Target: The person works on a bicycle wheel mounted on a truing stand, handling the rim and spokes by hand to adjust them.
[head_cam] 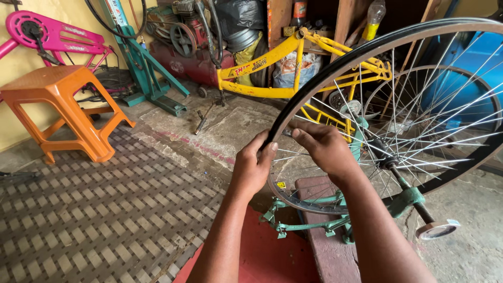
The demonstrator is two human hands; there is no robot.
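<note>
A large spoked bicycle wheel (419,120) with a black tyre (335,65) stands upright in a green truing stand (314,225). My left hand (254,165) grips the wheel's left edge, fingers curled over the tyre and rim. My right hand (325,147) is just beside it, fingers and thumb pressed on the same stretch of tyre and rim. The wheel's hub and axle (387,160) sit right of my right forearm. Its threaded end carries a round cap (437,229).
A yellow bicycle frame (272,65) leans behind the wheel. An orange plastic stool (60,107) and a pink bicycle frame (52,36) stand at the left. A compressor (183,42), a woven mat (105,209), and a blue barrel (471,68) are also around.
</note>
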